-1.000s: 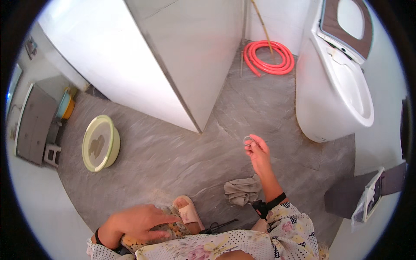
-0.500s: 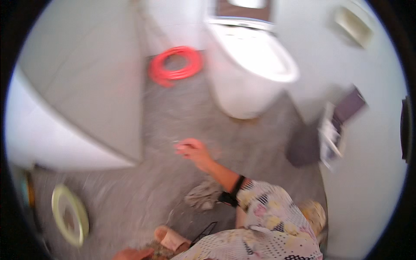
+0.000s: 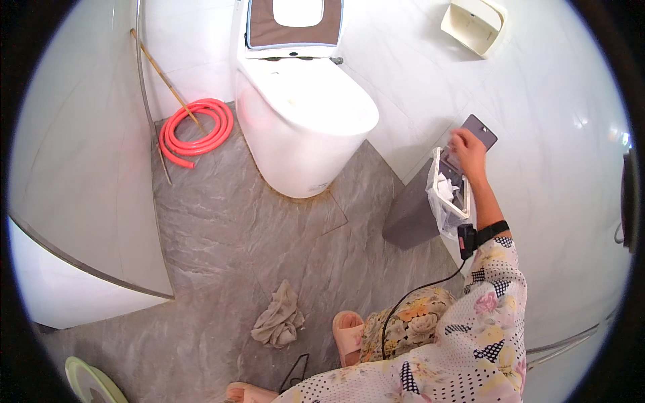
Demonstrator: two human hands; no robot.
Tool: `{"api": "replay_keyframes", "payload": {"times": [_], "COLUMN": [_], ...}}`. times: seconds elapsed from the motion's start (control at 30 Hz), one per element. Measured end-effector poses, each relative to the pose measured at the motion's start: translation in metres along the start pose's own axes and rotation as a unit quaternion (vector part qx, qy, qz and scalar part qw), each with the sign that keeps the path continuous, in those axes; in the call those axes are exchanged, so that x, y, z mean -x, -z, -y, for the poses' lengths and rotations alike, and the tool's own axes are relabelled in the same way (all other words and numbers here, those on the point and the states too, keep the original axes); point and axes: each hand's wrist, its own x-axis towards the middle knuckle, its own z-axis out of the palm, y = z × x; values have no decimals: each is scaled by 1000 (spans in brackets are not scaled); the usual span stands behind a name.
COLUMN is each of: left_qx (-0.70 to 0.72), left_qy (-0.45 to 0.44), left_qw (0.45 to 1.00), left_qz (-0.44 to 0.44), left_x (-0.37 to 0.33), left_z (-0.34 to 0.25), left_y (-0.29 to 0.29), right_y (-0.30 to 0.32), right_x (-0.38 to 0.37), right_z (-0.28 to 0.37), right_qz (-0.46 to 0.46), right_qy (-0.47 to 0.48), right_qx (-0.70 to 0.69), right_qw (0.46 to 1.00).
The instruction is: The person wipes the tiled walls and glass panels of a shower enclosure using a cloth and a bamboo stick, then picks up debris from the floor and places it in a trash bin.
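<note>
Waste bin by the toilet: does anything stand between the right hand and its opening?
Nothing visible does. The right hand is above the waste bin, touching its raised dark lid. The white liner is open, with paper inside. The left hand is out of view.

Home bathroom. White toilet point(image 3: 306, 124) with raised lid, brown cover on the lid, stands against white glossy wall tiles point(image 3: 551, 121). Grey marbled floor tiles point(image 3: 235, 228). Cream wall-mounted paper holder point(image 3: 474, 23) up on the wall right of the toilet. Coiled red hose point(image 3: 196, 131) in the corner left of the toilet, thin stick point(image 3: 168, 77) leaning beside it. Curved glass shower screen point(image 3: 87, 201) at left. Small grey lidded waste bin point(image 3: 430, 201) with a plastic liner, against the wall right of the toilet. Crumpled beige rag point(image 3: 279, 322) on the floor, pale green basin point(image 3: 91, 383) at the lower edge.
</note>
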Motion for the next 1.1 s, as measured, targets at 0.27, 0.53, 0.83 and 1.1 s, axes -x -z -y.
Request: {"api": "replay_keyframes", "payload": {"times": [0.27,0.53,0.83,1.1], "left_qx": [48,51,66,93], "left_qy": [209,208,231,292], "left_qw": [975,975,969,944], "left_qz": [49,64,52,120], "left_x": [-4,-19,-7,-31], "left_z": [6,7,-1,7], "left_y": [14,30,12,28], "right_y": [-42,-266,-316,-348], "right_x": [-14,163,423,325], "right_z": [-73,126,103,94], "right_qz": [82,573,590,716], "right_qy": [-7,219,555,-34], "right_qx": [49,59,52,-221], "right_qw": [995,788,584,661]}}
